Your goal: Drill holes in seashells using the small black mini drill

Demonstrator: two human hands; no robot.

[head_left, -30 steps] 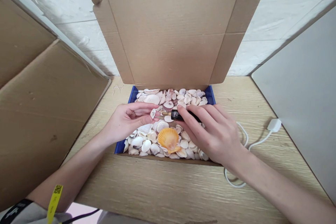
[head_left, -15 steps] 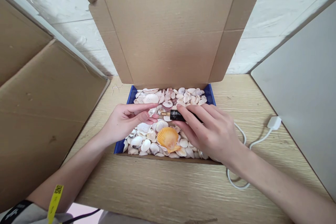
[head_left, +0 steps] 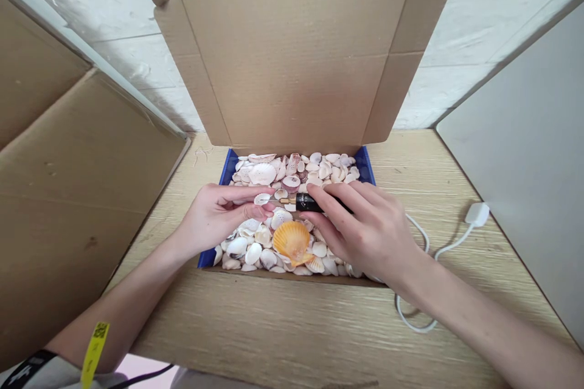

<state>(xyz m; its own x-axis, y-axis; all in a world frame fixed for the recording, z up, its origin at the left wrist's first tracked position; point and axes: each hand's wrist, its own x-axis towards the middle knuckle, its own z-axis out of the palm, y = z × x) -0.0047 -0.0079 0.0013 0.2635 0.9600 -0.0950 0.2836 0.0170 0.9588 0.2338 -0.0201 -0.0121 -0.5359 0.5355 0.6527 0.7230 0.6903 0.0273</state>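
Between its thumb and fingers, my left hand (head_left: 219, 216) pinches a small white seashell (head_left: 261, 199), hollow side toward me. My right hand (head_left: 365, 225) grips a black mini electric drill (head_left: 308, 202) with a brass-coloured chuck, lying level and pointing left. Its thin bit reaches to the shell; whether it has pierced the shell I cannot tell. Both hands hover over a blue-sided cardboard box (head_left: 227, 165) full of white and pinkish shells. A large orange scallop shell (head_left: 292, 240) lies on top of them, below the drill.
The box's brown lid (head_left: 296, 55) stands raised at the back. A white cable (head_left: 422, 327) with a white plug (head_left: 477, 214) lies on the wooden table (head_left: 274, 316) at right. Big cardboard (head_left: 68, 213) rises on the left, a pale panel (head_left: 524, 134) on the right.
My left hand has drawn slightly left and turned the small shell, so its hollow side now shows at the bit. The right hand and drill have hardly moved.
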